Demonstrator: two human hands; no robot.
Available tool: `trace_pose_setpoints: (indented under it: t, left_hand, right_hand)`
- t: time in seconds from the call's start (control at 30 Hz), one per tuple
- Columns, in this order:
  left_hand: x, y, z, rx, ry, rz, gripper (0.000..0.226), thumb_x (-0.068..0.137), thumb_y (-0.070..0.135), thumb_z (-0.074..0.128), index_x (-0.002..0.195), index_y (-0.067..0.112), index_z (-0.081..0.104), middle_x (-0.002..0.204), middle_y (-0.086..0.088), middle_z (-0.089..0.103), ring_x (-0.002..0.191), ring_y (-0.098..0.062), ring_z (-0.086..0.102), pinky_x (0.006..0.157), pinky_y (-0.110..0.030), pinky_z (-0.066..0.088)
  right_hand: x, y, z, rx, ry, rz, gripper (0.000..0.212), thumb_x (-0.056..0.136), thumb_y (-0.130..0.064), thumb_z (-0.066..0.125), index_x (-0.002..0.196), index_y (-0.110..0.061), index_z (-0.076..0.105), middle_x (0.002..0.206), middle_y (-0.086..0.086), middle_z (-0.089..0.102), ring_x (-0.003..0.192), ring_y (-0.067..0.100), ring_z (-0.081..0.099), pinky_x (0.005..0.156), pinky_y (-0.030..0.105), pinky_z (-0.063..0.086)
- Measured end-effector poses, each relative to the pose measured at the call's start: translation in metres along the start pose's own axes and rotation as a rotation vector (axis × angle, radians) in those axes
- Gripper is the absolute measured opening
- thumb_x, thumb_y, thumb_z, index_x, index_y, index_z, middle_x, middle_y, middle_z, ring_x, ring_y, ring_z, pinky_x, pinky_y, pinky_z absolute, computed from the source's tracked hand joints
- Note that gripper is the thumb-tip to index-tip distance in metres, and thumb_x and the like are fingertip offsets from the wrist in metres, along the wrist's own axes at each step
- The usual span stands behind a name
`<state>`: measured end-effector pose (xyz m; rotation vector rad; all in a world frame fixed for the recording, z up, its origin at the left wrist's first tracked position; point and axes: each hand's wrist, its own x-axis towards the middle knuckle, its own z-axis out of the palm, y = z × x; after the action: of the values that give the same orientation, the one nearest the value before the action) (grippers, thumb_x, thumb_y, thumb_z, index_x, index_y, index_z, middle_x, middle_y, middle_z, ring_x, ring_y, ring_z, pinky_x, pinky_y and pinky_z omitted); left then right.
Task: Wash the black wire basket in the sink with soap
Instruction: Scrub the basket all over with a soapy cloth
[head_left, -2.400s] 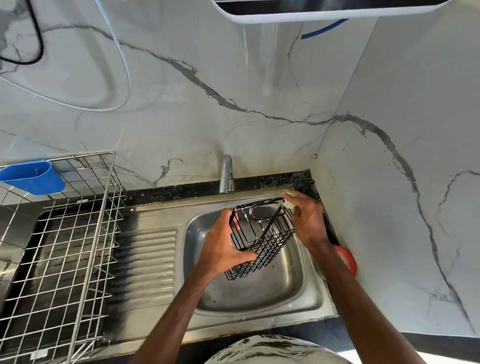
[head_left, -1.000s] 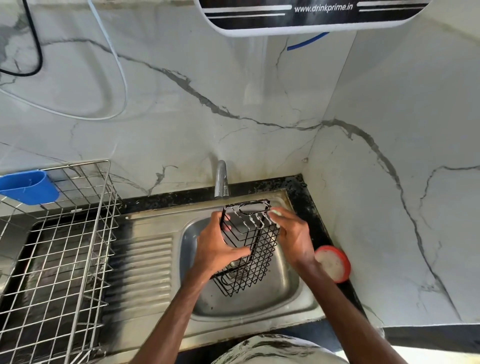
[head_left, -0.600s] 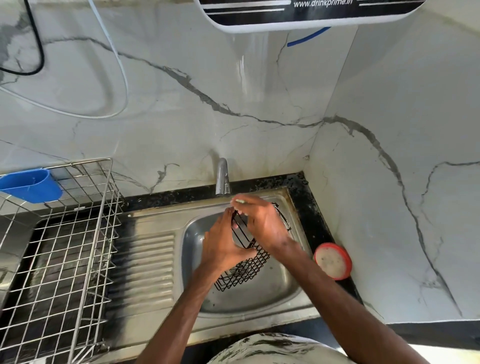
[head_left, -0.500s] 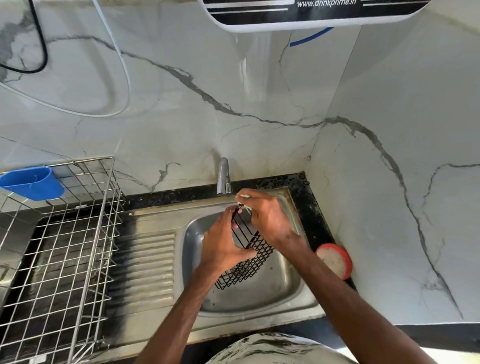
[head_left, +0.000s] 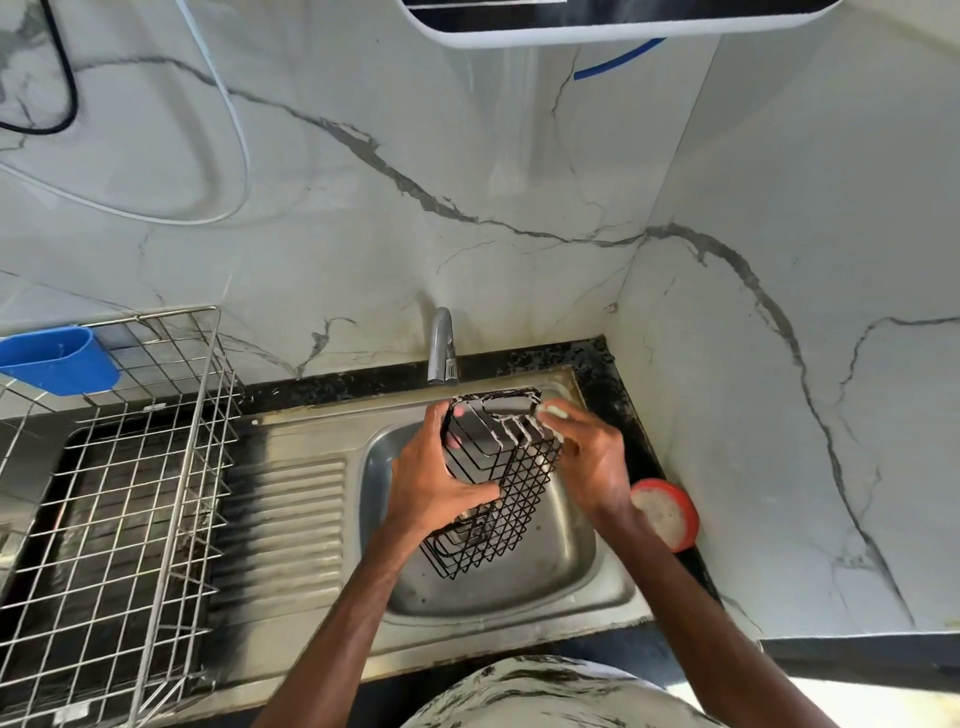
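The left hand (head_left: 431, 483) grips the black wire basket (head_left: 519, 488) by its left side. The thumb is curled across the front mesh and the fingers are hooked in through the open top. The basket hangs tilted over the bowl of the sink (head_left: 571, 587), clear of the bottom, with its open end up toward the tap (head_left: 441, 348) just beyond the fingers. White foam clings to the upper wires.

The right hand (head_left: 592, 462) is against the basket's upper right edge. Its bent fingers pinch a small pale piece (head_left: 560, 413), too blurred to name. Just beside the right wrist, on the dark counter, sits a red-rimmed round tub (head_left: 665, 512) with pale contents. Well to the left of the left hand stands a wire dish rack (head_left: 119, 467), with a blue cup (head_left: 57, 358) hung on its far rim.
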<state>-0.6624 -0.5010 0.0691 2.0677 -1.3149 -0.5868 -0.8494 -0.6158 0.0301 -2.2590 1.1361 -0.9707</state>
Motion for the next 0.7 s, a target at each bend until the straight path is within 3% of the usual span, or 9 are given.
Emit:
trace_pose_setpoints:
  t: [0.1, 0.17, 0.27, 0.37, 0.53, 0.7]
  left_hand:
    - [0.000, -0.002, -0.001, -0.037, -0.004, -0.036, 0.115, 0.056, 0.042, 0.099, 0.152, 0.025, 0.037, 0.125, 0.026, 0.046, 0.103, 0.002, 0.048, 0.113, -0.044, 0.041]
    - [0.001, -0.011, 0.000, -0.082, 0.000, -0.021, 0.111, 0.051, 0.045, 0.098, 0.144, 0.029, 0.040, 0.124, 0.023, 0.056, 0.102, 0.000, 0.057, 0.105, -0.039, 0.050]
    - [0.002, -0.016, -0.003, -0.088, -0.010, -0.026, 0.113, 0.057, 0.036, 0.101, 0.149, 0.024, 0.036, 0.130, 0.021, 0.047, 0.109, -0.001, 0.051, 0.099, -0.021, 0.042]
    - [0.003, -0.014, -0.002, -0.087, -0.024, -0.024, 0.114, 0.059, 0.033, 0.100, 0.151, 0.023, 0.034, 0.131, 0.022, 0.040, 0.113, -0.001, 0.046, 0.103, -0.028, 0.034]
    - [0.002, -0.020, 0.001, -0.107, -0.034, -0.053, 0.111, 0.056, 0.036, 0.101, 0.143, 0.031, 0.033, 0.132, 0.017, 0.053, 0.113, -0.006, 0.055, 0.100, -0.030, 0.042]
    - [0.000, -0.017, -0.001, -0.092, -0.070, -0.016, 0.114, 0.051, 0.044, 0.100, 0.143, 0.033, 0.033, 0.134, 0.019, 0.050, 0.118, -0.011, 0.059, 0.111, -0.044, 0.043]
  right_hand:
    - [-0.007, -0.020, 0.004, 0.005, -0.002, -0.029, 0.058, 0.075, 0.025, 0.044, 0.114, -0.005, 0.075, 0.127, 0.012, 0.069, 0.117, 0.022, 0.067, 0.094, 0.021, 0.056]
    - [-0.010, -0.029, 0.001, 0.005, -0.031, -0.173, 0.057, 0.074, 0.023, 0.043, 0.114, -0.003, 0.074, 0.124, 0.011, 0.070, 0.120, 0.020, 0.065, 0.100, 0.026, 0.053]
    - [0.000, -0.009, -0.009, 0.037, -0.012, -0.161, 0.063, 0.072, 0.031, 0.045, 0.116, -0.005, 0.073, 0.126, 0.007, 0.069, 0.118, 0.012, 0.065, 0.090, 0.027, 0.059]
    - [0.002, -0.004, -0.009, 0.009, 0.003, -0.088, 0.062, 0.072, 0.033, 0.047, 0.116, -0.004, 0.073, 0.125, 0.009, 0.069, 0.113, 0.013, 0.068, 0.086, 0.025, 0.060]
    - [-0.003, -0.013, -0.006, 0.032, 0.004, -0.145, 0.051, 0.082, 0.023, 0.044, 0.113, -0.002, 0.075, 0.124, 0.011, 0.070, 0.116, 0.015, 0.067, 0.093, 0.021, 0.056]
    - [0.022, -0.006, -0.015, 0.088, -0.017, 0.025, 0.057, 0.079, 0.027, 0.047, 0.115, -0.007, 0.074, 0.124, 0.010, 0.070, 0.116, 0.014, 0.067, 0.095, 0.020, 0.055]
